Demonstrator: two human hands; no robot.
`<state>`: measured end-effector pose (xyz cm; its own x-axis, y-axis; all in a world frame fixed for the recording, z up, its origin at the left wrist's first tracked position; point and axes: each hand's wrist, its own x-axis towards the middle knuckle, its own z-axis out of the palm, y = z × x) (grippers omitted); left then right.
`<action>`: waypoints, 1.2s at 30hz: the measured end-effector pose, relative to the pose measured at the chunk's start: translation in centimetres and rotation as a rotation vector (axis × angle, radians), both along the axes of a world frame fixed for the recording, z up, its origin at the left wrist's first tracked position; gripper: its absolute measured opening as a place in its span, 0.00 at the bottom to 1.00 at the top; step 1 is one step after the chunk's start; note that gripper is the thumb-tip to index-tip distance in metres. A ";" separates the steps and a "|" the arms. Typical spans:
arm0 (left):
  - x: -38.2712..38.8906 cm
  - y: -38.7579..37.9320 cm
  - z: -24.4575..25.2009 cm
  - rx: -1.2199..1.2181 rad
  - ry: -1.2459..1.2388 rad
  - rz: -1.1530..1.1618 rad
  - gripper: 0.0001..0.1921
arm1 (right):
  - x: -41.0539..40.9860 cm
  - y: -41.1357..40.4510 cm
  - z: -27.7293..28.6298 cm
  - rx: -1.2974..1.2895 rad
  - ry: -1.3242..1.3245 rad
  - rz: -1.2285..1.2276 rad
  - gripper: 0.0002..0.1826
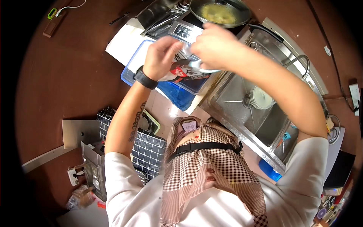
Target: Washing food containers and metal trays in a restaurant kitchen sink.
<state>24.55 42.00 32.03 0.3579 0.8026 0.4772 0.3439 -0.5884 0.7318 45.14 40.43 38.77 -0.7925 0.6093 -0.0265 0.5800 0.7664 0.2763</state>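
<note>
A glossy printed plastic packet (188, 70), black, white and red, hangs between my hands over a blue-rimmed plastic box (124, 76). My left hand (163, 55), with a black band at the wrist, pinches the packet's left upper edge between thumb and fingers. Fingers curled, my right hand (211, 46) grips near its upper right corner and is blurred by motion. Clear film shows between the two hands. Below the right hand's fingers is a blurred pale-blue curved thing (211, 70); what it is cannot be told.
Beyond my hands, a frying pan (219, 14) with yellowish liquid and pieces stands on an induction cooker (183, 30); its black handle (266, 31) reaches right. The steel sink (232, 90) at right contains stacked pale dishes (262, 97). A blue cloth (177, 95) hangs at the counter's edge.
</note>
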 end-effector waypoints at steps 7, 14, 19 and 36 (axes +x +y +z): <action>1.2 1.0 7.9 -0.072 -0.430 -0.039 0.10 | -8.9 -1.0 -6.1 -0.124 -0.087 -0.151 0.11; -10.0 -1.0 5.2 0.003 -0.165 0.214 0.09 | 1.1 -3.1 -8.0 -0.366 0.345 -0.619 0.23; -14.4 -6.1 -5.5 -0.217 0.304 0.353 0.21 | 9.7 -8.7 -18.1 -0.514 1.123 -0.906 0.18; -5.2 -0.1 -13.5 -0.186 0.303 0.022 0.25 | 2.2 -1.9 -25.5 -0.296 1.282 -0.531 0.14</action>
<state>19.31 41.85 18.49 0.4421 0.8751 0.1968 0.5731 -0.4443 0.6886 47.29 38.55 13.28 -0.0471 0.9365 0.3474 0.5351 0.3174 -0.7829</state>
